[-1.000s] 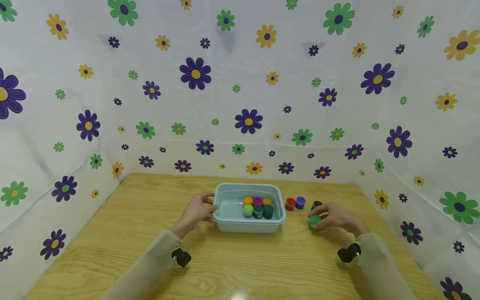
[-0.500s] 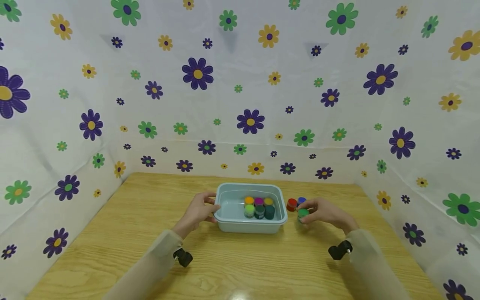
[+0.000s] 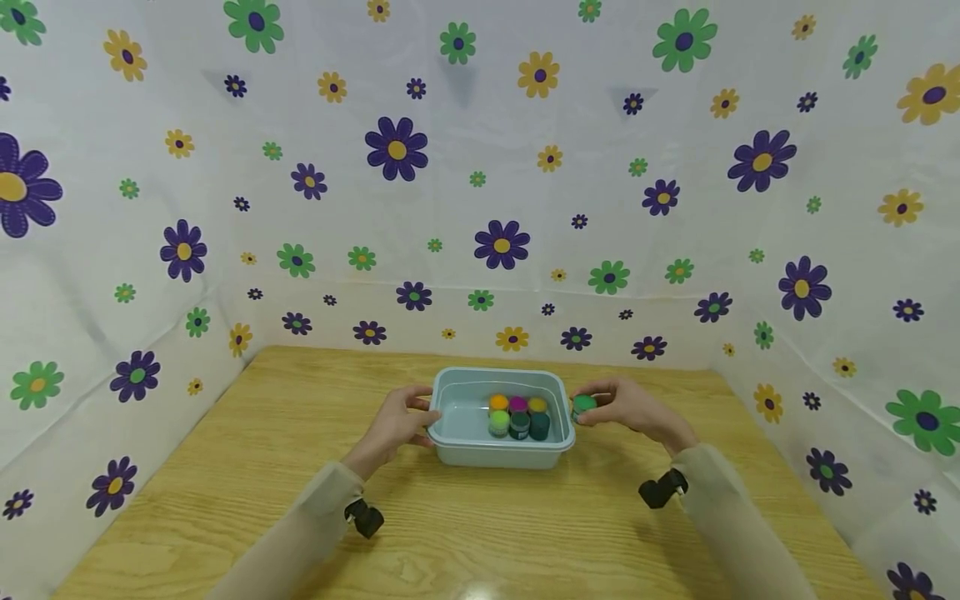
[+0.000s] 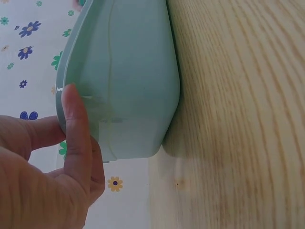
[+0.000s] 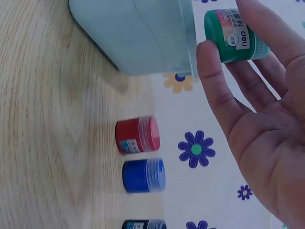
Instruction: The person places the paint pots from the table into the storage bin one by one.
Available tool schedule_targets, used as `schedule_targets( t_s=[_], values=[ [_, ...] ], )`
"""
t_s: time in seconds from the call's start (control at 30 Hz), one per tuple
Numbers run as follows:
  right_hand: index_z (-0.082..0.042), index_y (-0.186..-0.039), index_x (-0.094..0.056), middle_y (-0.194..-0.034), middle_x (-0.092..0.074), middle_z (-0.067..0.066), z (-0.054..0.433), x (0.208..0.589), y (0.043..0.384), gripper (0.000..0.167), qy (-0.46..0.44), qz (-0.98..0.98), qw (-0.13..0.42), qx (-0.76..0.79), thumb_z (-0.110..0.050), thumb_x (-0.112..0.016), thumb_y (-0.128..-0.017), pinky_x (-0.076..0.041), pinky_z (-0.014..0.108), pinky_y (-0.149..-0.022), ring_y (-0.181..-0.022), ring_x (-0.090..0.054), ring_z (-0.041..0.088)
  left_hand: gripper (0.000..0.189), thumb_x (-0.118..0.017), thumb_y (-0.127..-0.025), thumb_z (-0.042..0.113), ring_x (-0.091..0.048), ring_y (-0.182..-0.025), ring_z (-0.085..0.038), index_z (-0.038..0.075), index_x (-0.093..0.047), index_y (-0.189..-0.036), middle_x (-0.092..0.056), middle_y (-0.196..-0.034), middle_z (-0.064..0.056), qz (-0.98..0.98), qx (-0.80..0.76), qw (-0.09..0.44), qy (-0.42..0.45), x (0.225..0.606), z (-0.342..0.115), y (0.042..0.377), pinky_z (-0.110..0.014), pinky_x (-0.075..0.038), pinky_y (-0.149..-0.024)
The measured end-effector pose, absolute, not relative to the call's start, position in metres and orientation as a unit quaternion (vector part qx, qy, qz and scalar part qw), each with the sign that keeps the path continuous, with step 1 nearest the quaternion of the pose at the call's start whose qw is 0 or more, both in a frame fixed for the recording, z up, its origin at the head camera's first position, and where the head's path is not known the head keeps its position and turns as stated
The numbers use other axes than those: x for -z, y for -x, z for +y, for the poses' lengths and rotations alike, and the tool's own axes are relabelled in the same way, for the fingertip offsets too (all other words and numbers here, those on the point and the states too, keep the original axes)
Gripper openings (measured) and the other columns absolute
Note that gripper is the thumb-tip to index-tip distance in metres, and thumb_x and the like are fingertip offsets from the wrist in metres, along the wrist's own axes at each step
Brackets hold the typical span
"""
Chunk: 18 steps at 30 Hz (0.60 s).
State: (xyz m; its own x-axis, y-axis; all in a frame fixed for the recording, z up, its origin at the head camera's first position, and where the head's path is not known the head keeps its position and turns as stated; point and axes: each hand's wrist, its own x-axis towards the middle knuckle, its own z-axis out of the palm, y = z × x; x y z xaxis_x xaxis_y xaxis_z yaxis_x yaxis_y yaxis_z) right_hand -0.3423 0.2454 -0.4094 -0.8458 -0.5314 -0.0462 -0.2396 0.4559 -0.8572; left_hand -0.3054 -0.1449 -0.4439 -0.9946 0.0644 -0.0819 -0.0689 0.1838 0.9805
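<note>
A pale blue plastic bin (image 3: pixel 495 457) stands on the wooden table in the head view. My left hand (image 3: pixel 393 423) grips its left end, thumb and fingers at the rim, as the left wrist view shows closely. My right hand (image 3: pixel 630 408) pinches a green paint jar (image 5: pixel 231 36) between thumb and fingers, raised above the tabletop beside the bin's right rim. Several paint jars sit in the bin's right half, among them an orange one (image 3: pixel 498 402), a purple one (image 3: pixel 517 404) and a light green one (image 3: pixel 498 424); its left half shows bare floor.
In the right wrist view a red paint jar (image 5: pixel 131 136), a blue paint jar (image 5: pixel 138 175) and a dark jar (image 5: pixel 143 224) stand in a row on the table (image 3: pixel 465 525). My right hand hides them in the head view. Flowered sheeting (image 3: pixel 450 208) encloses the back and sides.
My right hand has carried the green paint jar leftward and upward, from beside the dark jar to the bin's right rim. My left hand keeps its grip on the bin.
</note>
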Motion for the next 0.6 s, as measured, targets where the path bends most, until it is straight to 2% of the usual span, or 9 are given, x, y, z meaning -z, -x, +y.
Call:
schedule_targets(
  t_s=[0.17, 0.4, 0.6],
  values=[
    [-0.004, -0.124, -0.064, -0.120, -0.065, 0.014, 0.228, 0.404, 0.342, 0.048, 0.202, 0.839, 0.133, 0.487, -0.026, -0.079, -0.084, -0.054, 0.052, -0.094, -0.104, -0.064, 0.023, 0.047, -0.067, -0.090, 0.002, -0.066, -0.079, -0.027, 0.004, -0.055, -0.136, -0.056, -0.113, -0.020, 0.767, -0.640, 0.052, 0.003, 0.445, -0.145, 0.306, -0.036, -0.061, -0.055],
    [-0.004, -0.124, -0.064, -0.119, -0.066, 0.013, 0.203, 0.403, 0.345, 0.047, 0.209, 0.846, 0.111, 0.479, -0.025, -0.078, -0.084, -0.058, 0.038, -0.087, -0.103, -0.064, 0.022, 0.046, -0.067, -0.090, 0.001, -0.067, -0.076, -0.026, 0.003, -0.056, -0.135, -0.056, -0.111, -0.019, 0.762, -0.645, 0.051, -0.002, 0.445, -0.146, 0.304, -0.038, -0.061, -0.056],
    [-0.005, -0.118, -0.068, -0.116, -0.066, 0.010, 0.189, 0.407, 0.347, 0.042, 0.223, 0.853, 0.098, 0.462, -0.022, -0.080, -0.082, -0.057, 0.030, -0.083, -0.097, -0.064, 0.022, 0.046, -0.067, -0.090, 0.001, -0.066, -0.074, -0.023, 0.003, -0.056, -0.135, -0.056, -0.111, -0.019, 0.766, -0.640, 0.051, -0.003, 0.445, -0.146, 0.304, -0.041, -0.062, -0.058]
  ],
)
